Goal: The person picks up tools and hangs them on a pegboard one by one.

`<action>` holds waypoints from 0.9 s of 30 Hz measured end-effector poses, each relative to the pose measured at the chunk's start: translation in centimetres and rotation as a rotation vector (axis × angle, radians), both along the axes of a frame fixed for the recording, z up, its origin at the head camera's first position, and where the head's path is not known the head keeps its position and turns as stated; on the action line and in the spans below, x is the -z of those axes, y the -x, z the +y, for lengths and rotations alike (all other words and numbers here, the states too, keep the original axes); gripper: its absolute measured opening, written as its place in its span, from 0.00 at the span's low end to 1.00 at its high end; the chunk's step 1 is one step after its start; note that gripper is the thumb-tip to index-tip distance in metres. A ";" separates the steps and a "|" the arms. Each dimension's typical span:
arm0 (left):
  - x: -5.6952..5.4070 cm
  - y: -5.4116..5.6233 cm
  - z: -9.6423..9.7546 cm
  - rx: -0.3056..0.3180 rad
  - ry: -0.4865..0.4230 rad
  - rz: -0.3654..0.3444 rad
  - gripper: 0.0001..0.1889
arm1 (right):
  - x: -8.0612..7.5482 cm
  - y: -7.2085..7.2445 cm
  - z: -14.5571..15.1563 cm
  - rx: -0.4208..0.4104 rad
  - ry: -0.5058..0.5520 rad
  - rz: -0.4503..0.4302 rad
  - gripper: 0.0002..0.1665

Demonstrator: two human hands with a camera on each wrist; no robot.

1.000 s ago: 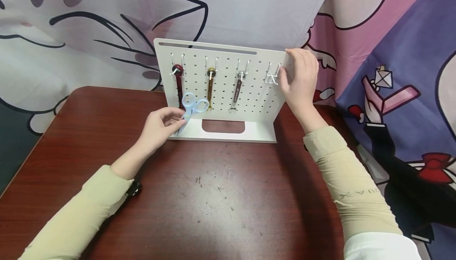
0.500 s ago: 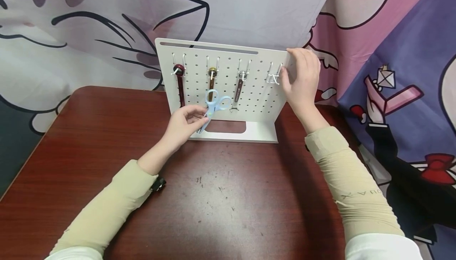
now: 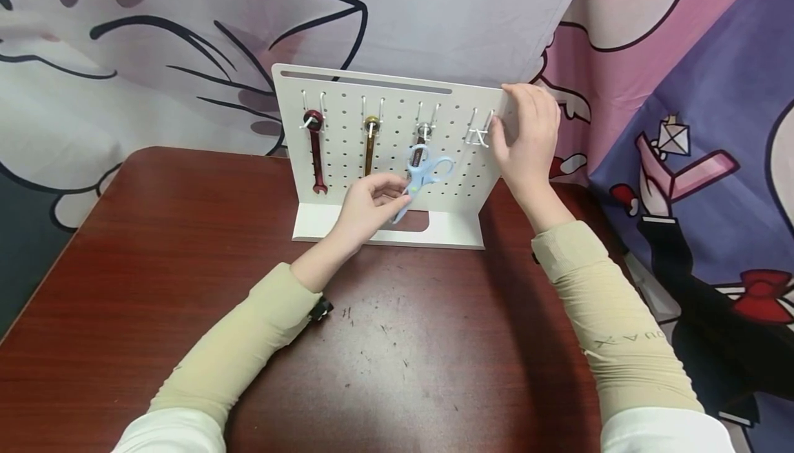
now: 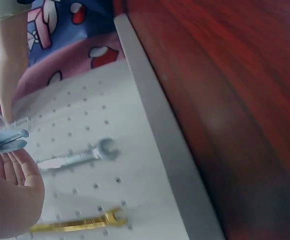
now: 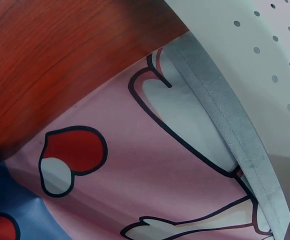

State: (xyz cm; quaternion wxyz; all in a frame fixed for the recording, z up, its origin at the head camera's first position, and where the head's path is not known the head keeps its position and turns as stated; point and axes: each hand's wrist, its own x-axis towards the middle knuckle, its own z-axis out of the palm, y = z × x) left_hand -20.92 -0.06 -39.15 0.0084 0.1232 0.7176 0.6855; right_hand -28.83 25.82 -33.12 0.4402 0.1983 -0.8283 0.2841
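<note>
My left hand (image 3: 373,206) pinches light blue scissors (image 3: 422,176) by the blade end, handle loops up, in front of the white pegboard (image 3: 459,194). In the head view the loops overlap the silver wrench (image 3: 424,130) hanging on the third hook. With its fingers over the top right corner and thumb on the front, my right hand (image 3: 527,132) grips the board beside a bare white hook (image 3: 477,137). The left wrist view shows the scissors' blades (image 4: 12,140) between thumb and fingers. Only a sliver of the right hand shows in the right wrist view.
A red wrench (image 3: 316,156) hangs on the leftmost hook, a gold wrench (image 3: 370,146) on the second. The board's base stands on a dark red wooden table (image 3: 397,343). Behind and to the right hangs a printed curtain (image 3: 446,18).
My left hand has carried the scissors rightward across the front of the board, from the red wrench past the gold one to the silver one. The right hand keeps its grip on the corner.
</note>
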 end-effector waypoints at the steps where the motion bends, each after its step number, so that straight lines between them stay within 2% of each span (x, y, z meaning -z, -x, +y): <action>1: -0.1 0.1 0.5 0.003 -0.004 -0.001 0.13 | 0.0 0.0 0.0 0.001 0.000 -0.001 0.24; 11: -1.4 1.1 4.2 0.038 -0.030 0.009 0.13 | 0.1 0.1 -0.1 0.007 -0.006 0.003 0.23; 15: -1.4 1.5 5.0 0.019 -0.028 0.032 0.13 | 0.1 0.1 -0.1 0.003 -0.006 0.003 0.24; 27: -0.7 2.4 6.4 -0.076 -0.022 0.000 0.13 | 0.1 0.1 0.0 0.022 -0.029 0.005 0.23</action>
